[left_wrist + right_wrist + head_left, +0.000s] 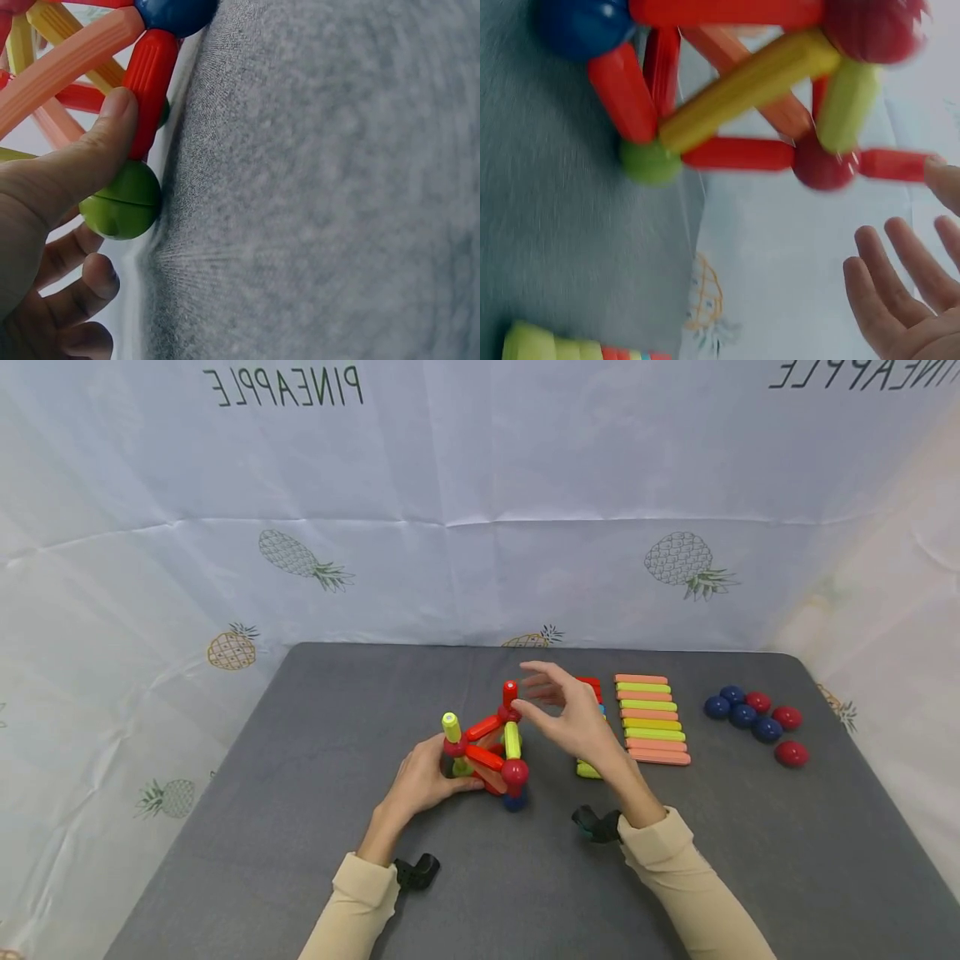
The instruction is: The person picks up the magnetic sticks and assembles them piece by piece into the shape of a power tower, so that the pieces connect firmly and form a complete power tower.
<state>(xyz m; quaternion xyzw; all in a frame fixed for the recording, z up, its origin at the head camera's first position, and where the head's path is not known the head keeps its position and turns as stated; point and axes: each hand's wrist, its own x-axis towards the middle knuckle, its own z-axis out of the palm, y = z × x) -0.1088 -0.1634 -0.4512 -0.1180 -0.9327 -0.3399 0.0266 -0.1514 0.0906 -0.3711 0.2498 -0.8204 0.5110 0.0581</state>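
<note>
A frame of magnetic sticks [486, 758] and balls stands on the dark table in front of me. My left hand [420, 781] holds its lower left side. In the left wrist view the thumb presses a red stick [152, 79] between a blue ball [176, 11] and a green ball [121, 202]; other fingers curl behind the green ball. Two sticks point up from the frame's top, one lime [451, 727] and one red [510, 695]. Beside the red one is my right hand [573, 714], fingers spread and thumb tip right at the stick's end.
Right of the frame, a row of red, blue and lime sticks [589, 770] lies partly behind the right hand. A second row of salmon and lime sticks [651, 714] comes after it. Several loose blue balls [743, 716] and red balls [791, 754] sit farther right. A pineapple-print cloth [465, 585] hangs behind.
</note>
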